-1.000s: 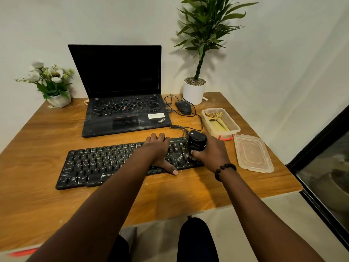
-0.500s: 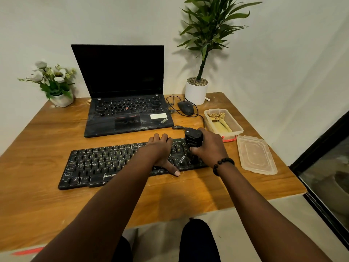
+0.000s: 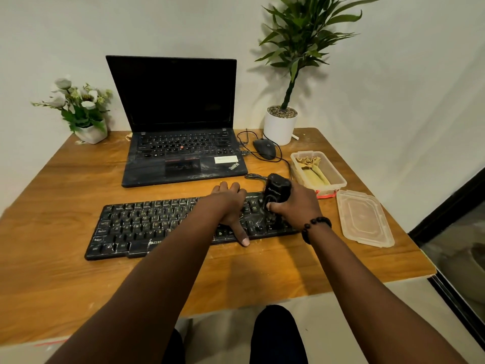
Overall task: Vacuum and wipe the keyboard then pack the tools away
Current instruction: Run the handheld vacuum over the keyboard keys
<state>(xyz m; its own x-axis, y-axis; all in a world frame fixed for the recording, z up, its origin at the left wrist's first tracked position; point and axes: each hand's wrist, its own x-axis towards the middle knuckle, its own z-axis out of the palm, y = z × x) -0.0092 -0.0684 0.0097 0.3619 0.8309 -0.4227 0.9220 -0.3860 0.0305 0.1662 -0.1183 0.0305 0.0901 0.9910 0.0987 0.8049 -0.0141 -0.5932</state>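
Keyboard: my black keyboard (image 3: 147,227) lies flat across the wooden table (image 3: 65,185), dusty with pale specks, just in front of the laptop.
Left hand: my left hand (image 3: 231,206) lies palm down on the keyboard's right half, fingers straight and reaching over the far edge, thumb stretched out to the near edge. It holds nothing, just presses the board down.
Right hand: my right hand (image 3: 296,206) is wrapped round the small black vacuum (image 3: 277,189), thumb curled across its front.
Vacuum: it stands nearly upright, tilted slightly, its lower end down on the keys at the keyboard's right end, just beside my left hand.
Cloth: a yellowish cloth (image 3: 313,169) sits bunched inside the clear plastic box (image 3: 338,179), to the right of the vacuum.
Lid: the box's clear lid (image 3: 364,219) lies flat on the table, just in front of the box, near the right edge.
Behind: open laptop (image 3: 178,122) with a dark screen, black mouse (image 3: 264,148) with its cable looping towards the keyboard, 1 tall potted plant (image 3: 283,114) at the back right, 1 small flower pot (image 3: 84,114) at the back left.
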